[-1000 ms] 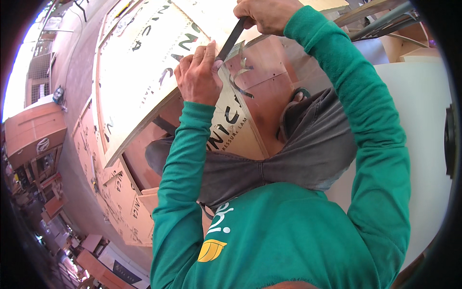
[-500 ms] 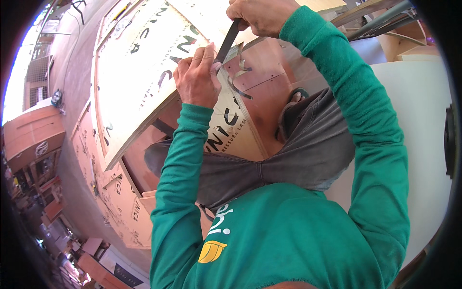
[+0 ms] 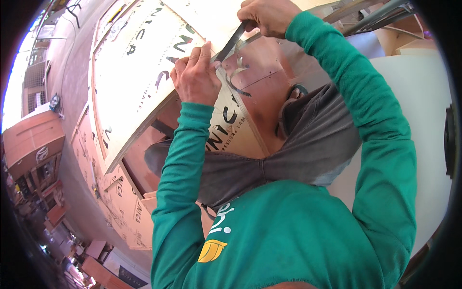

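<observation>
At the top of the head view, my right hand (image 3: 269, 17) is closed around one end of a long, dark flat file (image 3: 233, 41). The file slants down to the left, along the corner of a pale printed board (image 3: 139, 72). My left hand (image 3: 197, 77) lies at that board's edge, its fingers stretched over the top face. The file's lower end sits between the thumb and forefinger of that hand, where its tip is hidden. A thin curled strip (image 3: 239, 72) hangs from the corner beside the file. Below it, another printed panel (image 3: 231, 123) stands near my legs.
More printed boards (image 3: 130, 212) lie lower at the left. A wooden cabinet (image 3: 36, 137) stands across the concrete floor (image 3: 79, 159). To my right is a large white surface (image 3: 404, 106), with metal tubes (image 3: 380, 21) beyond it. My foot (image 3: 298, 91) rests near the reddish panel (image 3: 260, 72).
My right hand has shifted slightly right and down, drawing its end of the file with it. My left hand stays nearly in place. The curled strip hangs a little differently.
</observation>
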Demonstrator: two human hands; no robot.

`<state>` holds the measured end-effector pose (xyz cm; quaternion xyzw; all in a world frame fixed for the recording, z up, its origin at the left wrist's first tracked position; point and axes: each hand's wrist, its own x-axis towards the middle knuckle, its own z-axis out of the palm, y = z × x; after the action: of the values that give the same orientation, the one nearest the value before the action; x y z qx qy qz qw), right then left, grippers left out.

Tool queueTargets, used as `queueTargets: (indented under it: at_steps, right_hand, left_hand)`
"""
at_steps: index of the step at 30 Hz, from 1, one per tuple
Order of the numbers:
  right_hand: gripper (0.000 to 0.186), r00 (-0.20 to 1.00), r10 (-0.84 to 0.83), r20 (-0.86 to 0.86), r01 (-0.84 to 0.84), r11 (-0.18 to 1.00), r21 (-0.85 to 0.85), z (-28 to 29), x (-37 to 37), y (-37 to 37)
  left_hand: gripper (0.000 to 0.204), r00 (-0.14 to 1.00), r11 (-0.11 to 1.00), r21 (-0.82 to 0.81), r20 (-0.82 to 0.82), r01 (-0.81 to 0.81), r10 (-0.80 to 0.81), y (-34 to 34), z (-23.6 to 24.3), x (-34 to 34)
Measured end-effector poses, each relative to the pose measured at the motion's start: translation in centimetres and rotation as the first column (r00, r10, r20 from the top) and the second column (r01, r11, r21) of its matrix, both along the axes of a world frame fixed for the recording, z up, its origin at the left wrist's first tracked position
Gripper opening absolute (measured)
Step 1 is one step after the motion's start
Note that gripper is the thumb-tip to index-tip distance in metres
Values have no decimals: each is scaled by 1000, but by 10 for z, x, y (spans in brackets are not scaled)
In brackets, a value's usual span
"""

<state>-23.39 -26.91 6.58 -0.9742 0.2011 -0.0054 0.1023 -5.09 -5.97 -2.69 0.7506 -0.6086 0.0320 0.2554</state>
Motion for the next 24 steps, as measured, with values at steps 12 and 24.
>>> queueTargets:
  at_steps: [12,24]
  right_hand:
    - [7,979,136,151,-123,988,-98,4,11,1]
    - [8,976,22,217,-54,989,140,-20,-8,-12]
  left_hand:
    - [57,1000,1000,-7,16,15,-15,3,2,3]
    - [55,999,1000,17,43,-3,2,0,2,1]
